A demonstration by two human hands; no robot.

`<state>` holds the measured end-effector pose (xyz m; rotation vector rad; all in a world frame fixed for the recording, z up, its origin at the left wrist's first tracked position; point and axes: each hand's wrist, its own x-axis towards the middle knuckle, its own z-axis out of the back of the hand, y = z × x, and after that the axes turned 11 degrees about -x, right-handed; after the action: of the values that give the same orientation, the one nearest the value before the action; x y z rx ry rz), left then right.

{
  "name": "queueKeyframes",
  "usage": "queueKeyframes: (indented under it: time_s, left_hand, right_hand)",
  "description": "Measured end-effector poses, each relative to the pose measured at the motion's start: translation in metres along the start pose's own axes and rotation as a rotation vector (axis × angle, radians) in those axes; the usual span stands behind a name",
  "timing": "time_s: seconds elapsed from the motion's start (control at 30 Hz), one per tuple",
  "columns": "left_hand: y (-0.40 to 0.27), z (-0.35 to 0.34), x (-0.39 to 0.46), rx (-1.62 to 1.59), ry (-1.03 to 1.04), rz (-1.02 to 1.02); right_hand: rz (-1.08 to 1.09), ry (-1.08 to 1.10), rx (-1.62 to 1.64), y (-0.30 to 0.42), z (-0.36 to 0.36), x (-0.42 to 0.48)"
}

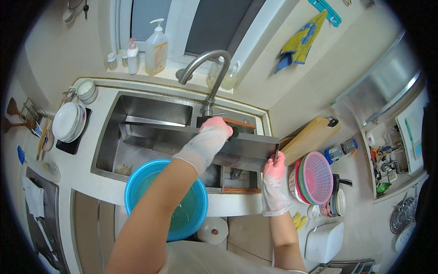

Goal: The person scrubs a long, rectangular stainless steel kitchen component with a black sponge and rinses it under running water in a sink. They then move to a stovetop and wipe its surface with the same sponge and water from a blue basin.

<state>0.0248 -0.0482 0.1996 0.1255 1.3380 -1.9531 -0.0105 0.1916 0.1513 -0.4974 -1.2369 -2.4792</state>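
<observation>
A long stainless steel channel-shaped piece [249, 149] lies slantwise across the sink [102, 150], its right end raised over the sink's right side. My left hand [216, 128], in a pink and white rubber glove, is at its upper edge, closed on a dark green scouring pad, mostly hidden by the fingers. My right hand [274, 166], gloved alike, grips the piece's right end. Below my left forearm, a blue plastic basin [129, 195] of cloudy water stands at the sink's front edge.
The curved faucet [222, 72] rises behind my left hand. White plates [66, 121] and bowls [86, 89] are stacked at left. Plastic colanders [318, 178] and a wooden cutting board [309, 138] stand at right. Pump bottles [156, 51] line the window sill.
</observation>
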Motion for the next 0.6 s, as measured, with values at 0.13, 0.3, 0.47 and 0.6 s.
queueKeyframes:
  time_s: [0.13, 0.3, 0.47, 0.6]
  left_hand:
    - [0.035, 0.018, 0.018, 0.052, -0.104, 0.032]
    - [0.066, 0.037, 0.026, 0.054, -0.178, 0.106]
    - [0.113, 0.06, 0.048, 0.059, -0.275, 0.188]
    - [0.147, 0.079, 0.066, 0.062, -0.292, 0.238]
  right_hand:
    - [0.027, 0.0, -0.069, -0.011, -0.002, 0.0]
    - [-0.007, 0.006, -0.024, -0.019, -0.002, -0.003]
    - [-0.075, 0.01, 0.125, -0.026, -0.004, -0.007]
    - [-0.03, -0.022, -0.01, -0.02, -0.002, -0.009]
